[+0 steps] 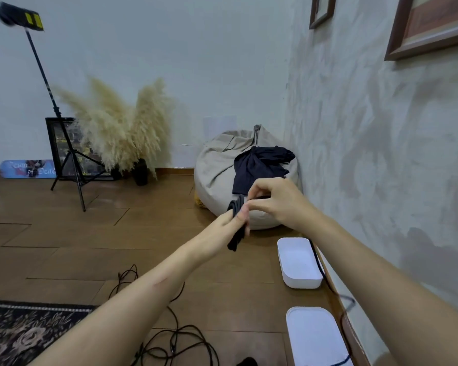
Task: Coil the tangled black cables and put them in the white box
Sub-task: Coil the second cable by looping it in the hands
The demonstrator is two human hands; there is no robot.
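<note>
Left hand (223, 229) is gripping the coiled black cable (236, 206) in mid-air, fingers curling round it | right hand (275, 199) is pinching a strand at the coil's top | white box (299, 280) is sitting open on the floor (90, 247) below | loose black cables (181, 336) are sprawling beside the rug (24, 331)
</note>
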